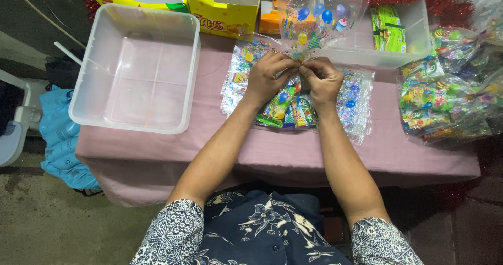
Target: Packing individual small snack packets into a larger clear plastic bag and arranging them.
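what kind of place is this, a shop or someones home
Probably a home or small informal packing spot, not a shop. A table under a pink cloth holds a clear plastic tub, and a pile of filled party bags. Both hands pinch one printed bag shut above snack packets.

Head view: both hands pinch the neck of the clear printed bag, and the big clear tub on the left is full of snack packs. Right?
Not quite. In the head view the tub on the left is empty. The rest holds: the left hand and right hand both pinch the neck of the bag, and the snack packs lie on the table beneath them.
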